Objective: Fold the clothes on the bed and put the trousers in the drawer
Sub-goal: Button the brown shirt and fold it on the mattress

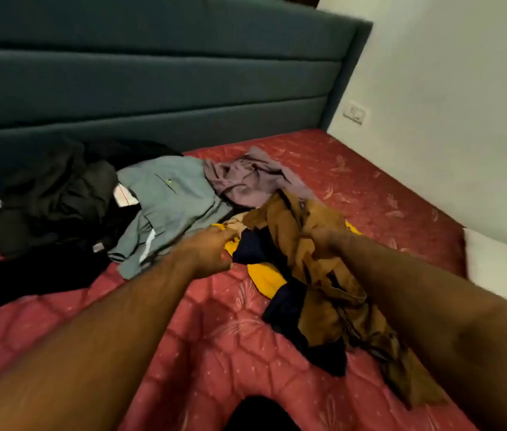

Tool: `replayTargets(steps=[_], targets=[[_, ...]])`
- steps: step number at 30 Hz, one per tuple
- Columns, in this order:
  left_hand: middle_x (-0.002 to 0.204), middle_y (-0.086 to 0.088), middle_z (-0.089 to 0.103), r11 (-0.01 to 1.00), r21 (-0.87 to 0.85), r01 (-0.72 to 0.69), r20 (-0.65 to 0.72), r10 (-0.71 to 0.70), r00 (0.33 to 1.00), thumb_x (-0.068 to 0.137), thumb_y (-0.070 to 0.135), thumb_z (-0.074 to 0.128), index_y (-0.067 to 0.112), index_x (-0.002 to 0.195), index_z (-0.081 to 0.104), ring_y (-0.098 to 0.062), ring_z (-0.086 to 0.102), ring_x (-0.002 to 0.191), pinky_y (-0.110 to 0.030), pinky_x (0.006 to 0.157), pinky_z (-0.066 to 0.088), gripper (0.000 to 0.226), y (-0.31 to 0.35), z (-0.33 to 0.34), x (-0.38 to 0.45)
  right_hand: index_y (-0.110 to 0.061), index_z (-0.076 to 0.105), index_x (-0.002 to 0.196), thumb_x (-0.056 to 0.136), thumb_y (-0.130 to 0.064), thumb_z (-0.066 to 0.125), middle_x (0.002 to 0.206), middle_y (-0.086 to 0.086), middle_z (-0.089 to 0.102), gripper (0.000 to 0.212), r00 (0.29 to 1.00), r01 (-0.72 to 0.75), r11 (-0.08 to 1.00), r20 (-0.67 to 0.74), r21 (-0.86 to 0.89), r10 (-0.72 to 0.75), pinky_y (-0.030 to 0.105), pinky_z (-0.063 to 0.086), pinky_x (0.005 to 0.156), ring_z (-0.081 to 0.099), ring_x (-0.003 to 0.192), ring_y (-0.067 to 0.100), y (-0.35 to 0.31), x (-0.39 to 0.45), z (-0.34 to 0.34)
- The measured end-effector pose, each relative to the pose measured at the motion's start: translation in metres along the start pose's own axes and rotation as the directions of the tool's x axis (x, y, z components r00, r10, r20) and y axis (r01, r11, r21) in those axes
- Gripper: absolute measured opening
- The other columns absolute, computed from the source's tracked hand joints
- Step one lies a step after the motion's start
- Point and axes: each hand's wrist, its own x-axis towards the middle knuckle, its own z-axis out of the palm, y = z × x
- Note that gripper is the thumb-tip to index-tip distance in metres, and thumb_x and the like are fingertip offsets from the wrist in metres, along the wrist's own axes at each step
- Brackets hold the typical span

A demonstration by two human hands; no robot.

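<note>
While the black clothes and grey shirt lie unfolded toward the left edge of the bed near the headboard, the left hand pinches the yellow garment at mid-bed, probably to hold the heap down. The right hand is closed on the brown garment, possibly trousers, apparently to draw it free. No drawer is visible.

You've got a red mattress with a pale leafy quilted print, dark teal headboard, off-white wall, black clothes, grey-blue shirt, dusty lilac top, mustard-brown garment, yellow and navy piece
</note>
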Motion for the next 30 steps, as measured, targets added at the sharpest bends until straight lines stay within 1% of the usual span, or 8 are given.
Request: replayTargets(steps=[4,11,14,18,23,25,27,30], targets=[[0.144,-0.014,0.048,0.967,-0.020,0.253,0.089,-0.250,0.964,0.085,0.030,0.070,0.017,0.149,0.034,-0.030,0.048,0.129,-0.033,0.104,0.039,0.075,-0.038,0.113,0.022,-0.039,0.017,0.151,0.075,-0.025,0.079,0.160,0.011,-0.016,0.099,0.904,0.220,0.954,0.410,-0.204,-0.121,0.045,0.041,0.106,0.028,0.141,0.039,0.023,0.039,0.115],[0.117,-0.013,0.063,0.845,-0.341,0.411,0.087,-0.407,0.909,0.082,0.027,0.071,0.007,0.141,0.047,-0.023,0.061,0.100,-0.017,0.076,0.041,0.067,0.015,0.200,-0.030,-0.003,0.063,0.114,0.091,-0.017,0.056,0.114,0.021,0.062,0.028,0.937,0.160,0.947,-0.345,0.277,-0.057,0.043,0.045,0.089,0.058,0.107,0.039,0.042,-0.005,0.134],[0.085,-0.002,0.055,0.663,-0.651,0.369,-0.032,-0.509,0.860,0.084,0.007,0.073,0.015,0.146,0.039,-0.017,0.050,0.063,-0.020,0.044,0.039,0.071,0.055,0.176,-0.051,-0.007,0.065,0.088,0.088,-0.007,0.058,0.080,0.013,0.065,0.007,0.825,0.488,0.568,-0.563,0.663,-0.053,0.037,0.053,0.075,0.065,0.079,0.022,0.009,-0.061,0.083],[0.121,0.008,0.059,0.452,-0.878,0.158,-0.159,-0.586,0.794,0.083,0.008,0.074,0.034,0.137,0.040,-0.030,0.063,0.098,-0.037,0.059,0.058,0.069,0.105,0.113,-0.127,-0.002,0.063,0.089,0.086,0.001,0.065,0.072,0.012,0.062,0.004,0.736,0.390,-0.309,-0.495,0.868,-0.462,0.050,0.055,0.072,0.061,0.073,0.028,-0.111,-0.196,0.005],[0.115,-0.024,0.065,0.342,-0.866,-0.366,-0.500,-0.549,0.670,0.083,0.030,0.069,0.007,0.116,0.063,-0.033,0.066,0.102,-0.042,0.076,0.056,0.040,0.117,0.038,-0.200,-0.007,0.059,0.124,0.085,0.004,0.063,0.112,0.008,0.067,0.041,0.460,0.511,-0.380,-0.619,0.771,-0.637,0.041,0.048,0.099,0.063,0.104,0.020,-0.136,-0.263,-0.013],[0.111,-0.020,0.067,0.356,-0.851,-0.386,-0.513,-0.723,0.463,0.080,0.035,0.069,0.013,0.104,0.065,-0.030,0.067,0.095,-0.034,0.062,0.055,0.033,0.131,0.011,-0.267,-0.011,0.047,0.139,0.079,-0.014,0.076,0.133,0.008,0.056,0.067,0.423,0.798,-0.096,-0.667,0.594,-0.614,0.047,0.042,0.107,0.053,0.120,0.020,-0.122,-0.268,0.004],[0.111,-0.020,0.066,0.403,-0.755,-0.517,-0.569,-0.795,0.210,0.091,0.019,0.064,0.012,0.103,0.062,-0.029,0.067,0.088,-0.034,0.059,0.058,0.014,0.119,-0.009,-0.319,-0.022,0.027,0.151,0.067,-0.033,0.086,0.151,0.008,0.036,0.103,0.590,0.805,0.423,-0.492,0.415,-0.640,0.049,0.035,0.109,0.038,0.135,0.027,-0.113,-0.248,0.050],[0.121,-0.017,0.065,0.445,-0.774,-0.452,-0.549,-0.826,0.126,0.098,0.013,0.055,0.011,0.118,0.061,-0.026,0.067,0.094,-0.041,0.073,0.059,0.021,0.116,-0.007,-0.368,-0.032,0.053,0.125,0.071,-0.023,0.083,0.135,0.004,0.053,0.062,0.747,0.627,0.707,0.005,0.327,-0.665,0.037,0.046,0.097,0.053,0.119,0.028,-0.106,-0.243,0.137]])
